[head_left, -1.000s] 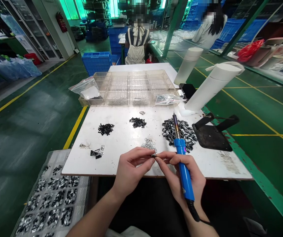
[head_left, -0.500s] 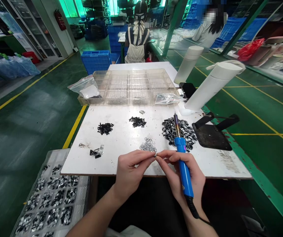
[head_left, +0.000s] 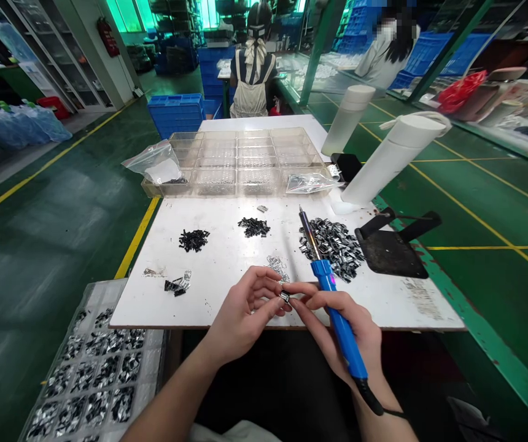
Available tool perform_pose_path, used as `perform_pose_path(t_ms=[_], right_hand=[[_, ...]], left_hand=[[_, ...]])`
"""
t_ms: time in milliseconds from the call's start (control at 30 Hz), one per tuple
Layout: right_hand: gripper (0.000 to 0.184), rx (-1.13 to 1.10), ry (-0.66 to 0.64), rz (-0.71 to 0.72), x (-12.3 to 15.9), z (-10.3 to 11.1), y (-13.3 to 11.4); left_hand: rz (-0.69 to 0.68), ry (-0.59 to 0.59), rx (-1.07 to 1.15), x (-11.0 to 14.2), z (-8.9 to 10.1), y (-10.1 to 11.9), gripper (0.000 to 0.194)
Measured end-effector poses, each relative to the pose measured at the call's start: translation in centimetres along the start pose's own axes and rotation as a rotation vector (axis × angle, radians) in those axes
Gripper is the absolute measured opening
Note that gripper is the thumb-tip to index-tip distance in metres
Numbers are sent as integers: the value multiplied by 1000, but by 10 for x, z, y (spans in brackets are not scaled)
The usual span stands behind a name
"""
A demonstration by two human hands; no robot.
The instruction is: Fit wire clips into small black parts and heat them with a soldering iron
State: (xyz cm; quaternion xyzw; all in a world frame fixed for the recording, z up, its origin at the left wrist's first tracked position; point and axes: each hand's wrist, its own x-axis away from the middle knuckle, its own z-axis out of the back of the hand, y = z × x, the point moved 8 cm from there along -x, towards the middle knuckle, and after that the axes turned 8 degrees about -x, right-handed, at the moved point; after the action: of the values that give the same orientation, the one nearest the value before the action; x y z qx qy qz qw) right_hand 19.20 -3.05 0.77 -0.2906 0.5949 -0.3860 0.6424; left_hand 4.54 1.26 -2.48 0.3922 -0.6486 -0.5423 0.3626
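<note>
Just above the table's front edge, my left hand (head_left: 240, 316) pinches a small shiny black-and-silver piece (head_left: 285, 296) between thumb and fingers. My right hand (head_left: 356, 322) has a blue-handled soldering iron (head_left: 345, 337) resting in it, its metal tip pointing up and away. The thumb and fingertips of that hand also meet at the small piece from the right. Partly hidden behind the fingers is a heap of thin silver wire bits (head_left: 275, 264). Beyond the iron lies a larger pile of black-and-silver pieces (head_left: 340, 245).
Small black parts lie in two piles (head_left: 193, 240) (head_left: 253, 227), with a few loose pieces (head_left: 178, 284) at left. A clear compartment box (head_left: 239, 153), white cylinders (head_left: 393, 159) and a black stand (head_left: 393, 252) surround the work area. A filled tray (head_left: 96, 368) sits lower left. A person (head_left: 252, 73) sits ahead.
My hands have lowered slightly and the left fingers have spread, so the small piece shows more. The soldering iron has tilted further left. The view has shifted slightly.
</note>
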Motion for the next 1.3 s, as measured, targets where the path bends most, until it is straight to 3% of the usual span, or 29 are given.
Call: perform_pose_path(t_ms=[233,533,800,1067,1300], right_hand=[[22,123,40,75,-1,2,-6],[23,190,127,151,1,-1,-12],[30,229,141,233,3,-3,-19],[27,150,150,168,6,-6,-14],[21,170,199,139,6,-6,-13]], left_hand=[[109,109,-11,-1,4,-7,14],[47,229,-70,4,9,-4,11],[1,231,-109,6,8,2,10],[-110,265,-132,8,13,7,7],[-15,248,-137,5,14,0,8]])
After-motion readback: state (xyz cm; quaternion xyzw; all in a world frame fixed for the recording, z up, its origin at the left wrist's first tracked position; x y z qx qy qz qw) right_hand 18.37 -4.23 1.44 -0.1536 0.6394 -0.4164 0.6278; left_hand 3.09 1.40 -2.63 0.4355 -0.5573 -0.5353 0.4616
